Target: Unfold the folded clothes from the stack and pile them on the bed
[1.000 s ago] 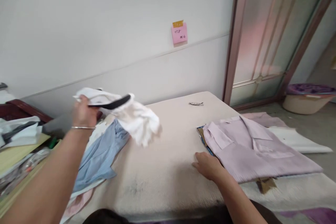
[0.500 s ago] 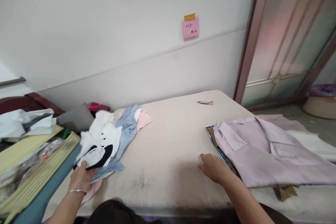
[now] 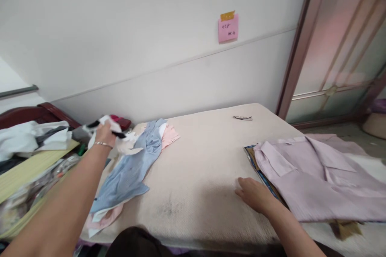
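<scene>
- Left hand [image 3: 104, 134]: reaches out to the far left edge of the counter [image 3: 199, 168], its fingers clamped on a white garment with black trim [image 3: 113, 128], which is bunched in the fist and held just above the heap of clothes there.
- White garment with black trim: thin, soft cloth that judging by its limp folds is light and will sag wherever it is not supported. It looks neither fragile nor slippery. A fistful grip carries it, but a hold on the stiffer black-trimmed edge or at two spread points would likely keep it from tangling.
- Blue shirt [image 3: 129, 172]: lies crumpled on the counter just beside and below the left hand, over a pink garment [image 3: 169, 136] whose edges show at both ends.
- Right hand [image 3: 255, 194]: rests palm down on the counter, fingers loosely together and holding nothing, touching the near corner of the folding board [image 3: 256, 164].
- Lilac shirt [image 3: 316, 180]: folded flat on the board, collar away from the person, well apart from the left-hand pile.
- Background: a pink note [image 3: 228, 28] on the wall; a small dark clip [image 3: 243, 118] near the far edge of the counter.
</scene>
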A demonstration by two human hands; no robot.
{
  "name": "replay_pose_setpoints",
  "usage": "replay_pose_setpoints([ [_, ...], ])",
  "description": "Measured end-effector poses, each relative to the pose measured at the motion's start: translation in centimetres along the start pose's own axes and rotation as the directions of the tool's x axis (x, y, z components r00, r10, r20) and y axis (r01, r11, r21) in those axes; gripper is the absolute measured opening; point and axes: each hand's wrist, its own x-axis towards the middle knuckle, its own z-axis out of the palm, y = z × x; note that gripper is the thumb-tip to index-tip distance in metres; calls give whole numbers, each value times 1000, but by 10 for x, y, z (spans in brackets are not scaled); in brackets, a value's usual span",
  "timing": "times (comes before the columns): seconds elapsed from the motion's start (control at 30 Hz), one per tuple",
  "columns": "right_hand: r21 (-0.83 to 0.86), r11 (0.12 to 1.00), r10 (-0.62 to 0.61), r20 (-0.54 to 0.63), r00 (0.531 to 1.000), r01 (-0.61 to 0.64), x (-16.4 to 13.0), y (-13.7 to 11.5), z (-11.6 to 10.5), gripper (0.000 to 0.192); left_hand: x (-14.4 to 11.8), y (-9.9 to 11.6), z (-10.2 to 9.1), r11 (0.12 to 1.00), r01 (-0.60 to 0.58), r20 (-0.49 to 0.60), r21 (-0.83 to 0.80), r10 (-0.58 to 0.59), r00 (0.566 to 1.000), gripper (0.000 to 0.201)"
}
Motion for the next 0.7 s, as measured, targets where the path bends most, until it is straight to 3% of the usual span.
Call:
replay_pose_setpoints([
  [0.07, 5, 1000, 8, 4, 1000, -8, 2, 2, 1, 27, 5, 9, 35, 998, -4, 85, -57, 9, 996, 37],
  [0.17, 17, 1000, 0, 0, 1000, 0, 4, 5, 3, 26, -39, 17, 69, 998, -15, 319, -66, 35, 947, 40],
  [0.23, 23, 1000, -12, -8, 1000, 12, 3, 7, 3, 26, -87, 22, 74, 995, -91, 612, 37, 50, 789, 37],
  [0.33, 29, 999, -15, -16, 1000, 16, 0, 9, 2, 26, -149, 25, 63, 956, -244, 902, 165, -46, 429, 27],
  [0.37, 34, 999, -14, -17, 1000, 15, 0, 9, 1, 26, -162, 25, 57, 917, -338, 932, 214, -88, 352, 27],
  [0.4, 37, 999, -11, -18, 1000, 12, -1, 9, 1, 26, -172, 23, 52, 854, -446, 939, 267, -127, 318, 30],
  [0.43, 39, 999, -9, -21, 1000, 10, -1, 9, 0, 26, -178, 19, 48, 766, -555, 932, 323, -155, 329, 33],
  [0.47, 39, 999, -8, -21, 1000, 9, -2, 8, 0, 26, -182, 15, 45, 662, -644, 914, 383, -170, 369, 36],
  [0.57, 31, 999, -9, -23, 1000, 10, -2, 5, -1, 26, -185, 1, 44, 426, -742, 853, 518, -194, 485, 37],
  [0.63, 26, 1000, -5, -18, 1000, 6, -1, 3, 0, 27, -180, -8, 51, 400, -689, 794, 604, -223, 566, 31],
  [0.7, 18, 1000, 6, -1, 1000, -6, 0, 1, 0, 28, -166, -13, 65, 465, -532, 680, 708, -245, 691, 21],
])
